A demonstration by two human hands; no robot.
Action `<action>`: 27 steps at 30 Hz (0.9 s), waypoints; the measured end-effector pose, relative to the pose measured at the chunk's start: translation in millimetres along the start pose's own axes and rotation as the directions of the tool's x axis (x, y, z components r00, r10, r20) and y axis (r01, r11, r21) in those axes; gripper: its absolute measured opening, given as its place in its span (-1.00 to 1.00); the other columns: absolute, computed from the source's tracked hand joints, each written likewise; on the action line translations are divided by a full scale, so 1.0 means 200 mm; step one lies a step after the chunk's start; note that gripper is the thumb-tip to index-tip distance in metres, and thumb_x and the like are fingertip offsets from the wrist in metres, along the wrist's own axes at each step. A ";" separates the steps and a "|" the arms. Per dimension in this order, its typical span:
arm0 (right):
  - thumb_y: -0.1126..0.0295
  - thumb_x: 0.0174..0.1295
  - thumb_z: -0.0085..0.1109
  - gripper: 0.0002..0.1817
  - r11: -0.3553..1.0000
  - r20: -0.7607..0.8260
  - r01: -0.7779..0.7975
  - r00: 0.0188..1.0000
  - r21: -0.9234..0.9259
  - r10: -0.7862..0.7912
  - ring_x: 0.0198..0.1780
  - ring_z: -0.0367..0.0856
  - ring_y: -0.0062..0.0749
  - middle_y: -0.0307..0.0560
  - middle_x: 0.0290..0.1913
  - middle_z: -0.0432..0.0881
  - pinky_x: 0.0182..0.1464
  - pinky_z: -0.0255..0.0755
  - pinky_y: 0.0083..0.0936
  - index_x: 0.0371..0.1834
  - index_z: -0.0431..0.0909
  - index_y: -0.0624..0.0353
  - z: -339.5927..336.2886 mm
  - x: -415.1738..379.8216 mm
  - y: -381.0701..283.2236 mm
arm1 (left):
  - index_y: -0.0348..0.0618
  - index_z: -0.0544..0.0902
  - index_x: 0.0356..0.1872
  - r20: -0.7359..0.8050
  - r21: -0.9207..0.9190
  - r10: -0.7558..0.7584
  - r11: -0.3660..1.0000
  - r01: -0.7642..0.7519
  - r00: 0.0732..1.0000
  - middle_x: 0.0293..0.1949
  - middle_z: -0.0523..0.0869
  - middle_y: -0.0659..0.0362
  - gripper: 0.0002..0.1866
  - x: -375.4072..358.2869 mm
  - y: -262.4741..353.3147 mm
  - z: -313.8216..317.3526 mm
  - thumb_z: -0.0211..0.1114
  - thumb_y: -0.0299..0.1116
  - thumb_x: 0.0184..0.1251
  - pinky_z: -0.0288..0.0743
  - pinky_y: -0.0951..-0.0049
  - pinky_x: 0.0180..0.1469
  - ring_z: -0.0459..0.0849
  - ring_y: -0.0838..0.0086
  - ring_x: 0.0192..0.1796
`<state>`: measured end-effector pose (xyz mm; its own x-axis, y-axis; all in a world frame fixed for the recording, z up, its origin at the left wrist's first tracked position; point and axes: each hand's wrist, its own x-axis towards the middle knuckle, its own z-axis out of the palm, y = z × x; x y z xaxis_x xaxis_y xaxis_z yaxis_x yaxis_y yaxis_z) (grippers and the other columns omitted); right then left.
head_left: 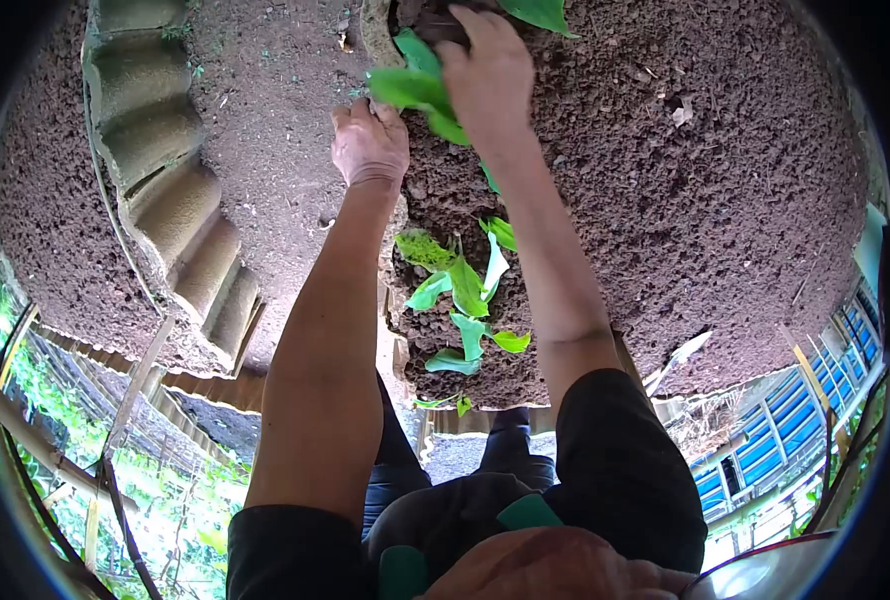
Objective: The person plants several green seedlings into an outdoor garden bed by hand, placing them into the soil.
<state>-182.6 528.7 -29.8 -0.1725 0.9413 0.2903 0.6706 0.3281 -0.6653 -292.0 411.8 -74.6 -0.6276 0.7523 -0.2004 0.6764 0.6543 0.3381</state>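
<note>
My left hand (pixel 370 145) is closed at the edge of the soil bed (pixel 685 210), its knuckles up and fingers curled. What its fingers grip, if anything, is hidden. Green leaves (pixel 405 90) of a young plant lie just above it, between my two hands. Over dark soil at the top, my right hand (pixel 490 75) reaches with thumb and forefinger apart, slightly blurred; nothing shows between them. Lower along the same edge, between my forearms, several leafy seedlings (pixel 465 280) grow in a row, some leaves drooping or speckled.
Corrugated edging (pixel 160 150) borders another bed on the left, across a bare earth path (pixel 265 130). A dry leaf (pixel 682 112) lies on the soil at right. Poles (pixel 55 450) and greenery stand at lower left, blue slatted panels (pixel 780 435) at lower right.
</note>
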 end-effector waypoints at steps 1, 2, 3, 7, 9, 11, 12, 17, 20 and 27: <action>0.36 0.17 0.39 -0.62 1.000 -0.050 0.011 0.999 0.025 -0.010 0.01 0.74 0.00 0.12 -0.03 0.77 0.18 0.58 -0.24 0.07 0.74 0.19 -0.01 0.03 0.00 | -0.18 0.68 0.07 0.015 0.016 0.062 0.998 -0.063 0.998 0.03 0.61 -0.18 -0.54 0.01 -0.02 0.03 0.05 -0.01 0.58 0.73 -0.06 -0.09 0.79 -0.12 -0.16; 0.36 0.18 0.40 -0.62 0.998 -0.101 0.027 0.995 0.052 -0.022 -0.04 0.76 -0.03 0.13 -0.02 0.77 0.13 0.61 -0.27 0.08 0.74 0.19 -0.02 0.08 -0.02 | -0.19 0.67 0.08 0.027 0.031 0.124 0.992 -0.125 0.992 0.04 0.61 -0.18 -0.54 0.03 -0.08 0.10 0.04 -0.01 0.58 0.74 -0.05 -0.09 0.79 -0.11 -0.16; 0.37 0.20 0.40 -0.63 0.998 -0.134 -0.040 0.990 0.043 0.046 -0.12 0.77 -0.11 0.11 -0.05 0.78 0.05 0.63 -0.31 0.08 0.75 0.21 -0.05 0.08 0.01 | -0.17 0.67 0.09 0.028 0.027 0.105 0.994 -0.106 0.994 0.06 0.61 -0.19 -0.54 0.03 -0.08 0.09 0.03 0.00 0.58 0.71 -0.07 -0.06 0.78 -0.13 -0.14; 0.54 0.26 0.27 -0.78 0.998 -0.300 -0.024 0.954 -0.063 0.004 -0.16 0.74 -0.36 -0.06 -0.11 0.76 -0.12 0.61 -0.33 -0.07 0.79 0.16 -0.33 0.21 0.07 | -0.05 0.70 0.17 0.066 -0.066 -0.094 0.993 0.098 0.993 0.09 0.66 -0.21 -0.50 0.00 0.04 -0.03 -0.04 0.05 0.60 0.61 -0.19 0.10 0.73 -0.18 -0.04; 0.45 0.36 0.04 -0.64 0.984 -0.222 -0.146 0.968 -0.103 0.120 0.23 0.66 0.08 0.23 0.21 0.69 0.34 0.50 -0.17 0.12 0.75 0.22 -0.38 0.42 0.12 | -0.07 0.70 0.15 0.046 -0.055 -0.094 0.994 0.096 0.995 0.06 0.65 -0.19 -0.48 -0.01 0.04 -0.02 -0.05 0.06 0.61 0.63 -0.17 0.08 0.74 -0.16 -0.03; 0.41 0.41 0.01 -0.64 0.981 -0.150 -0.145 0.981 -0.125 0.126 0.29 0.62 0.10 0.24 0.30 0.64 0.36 0.49 -0.15 0.12 0.74 0.23 -0.26 0.68 0.38 | -0.12 0.70 0.14 0.076 -0.066 -0.130 0.989 0.136 0.989 0.01 0.64 -0.17 -0.49 0.00 0.07 -0.05 -0.04 0.04 0.61 0.65 -0.12 0.05 0.74 -0.15 -0.03; 0.38 0.41 0.02 -0.64 0.953 -0.053 -0.213 0.977 -0.215 0.206 0.31 0.61 0.10 0.23 0.32 0.63 0.36 0.49 -0.14 0.13 0.73 0.23 -0.21 0.78 0.36 | -0.14 0.67 0.15 0.078 -0.032 -0.112 0.993 0.115 0.991 0.04 0.62 -0.18 -0.50 0.00 0.06 -0.05 -0.01 0.04 0.59 0.67 -0.11 0.05 0.76 -0.13 -0.03; 0.31 0.43 0.03 -0.64 0.816 0.420 0.403 0.880 -0.415 -0.221 0.37 0.54 0.07 0.15 0.35 0.61 0.41 0.42 -0.10 0.11 0.71 0.23 0.00 0.82 0.29 | -0.19 0.63 0.16 0.055 0.037 -0.048 0.998 0.046 0.997 0.07 0.62 -0.16 -0.50 0.00 -0.02 0.02 0.02 0.02 0.57 0.68 -0.14 0.06 0.76 -0.13 -0.01; 0.36 0.36 0.07 -0.62 0.822 0.186 0.441 0.897 -0.360 -0.400 0.22 0.57 0.05 0.28 0.22 0.59 0.30 0.47 -0.09 0.13 0.60 0.39 -0.06 0.51 -0.12 | -0.14 0.65 0.12 0.097 -0.049 -0.063 0.997 0.067 0.993 0.12 0.61 -0.17 -0.52 0.00 0.02 0.00 0.03 0.05 0.57 0.72 -0.13 0.03 0.79 -0.13 -0.04; 0.41 0.16 0.30 -0.67 0.989 -0.265 0.125 0.954 -0.085 -0.143 0.09 0.59 -0.13 -0.07 0.02 0.67 0.09 0.40 -0.09 0.02 0.70 0.15 -0.09 0.06 0.00 | -0.11 0.68 0.14 0.030 0.009 0.032 0.999 -0.032 0.999 0.14 0.61 -0.19 -0.45 0.03 -0.10 0.08 -0.03 0.13 0.59 0.74 -0.06 0.05 0.78 -0.19 -0.05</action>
<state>-172.3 537.8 -14.2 -0.0696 0.8295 0.5541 0.7028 0.4350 -0.5629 -303.5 404.1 -96.8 -0.5938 0.7748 -0.2169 0.6999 0.6304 0.3357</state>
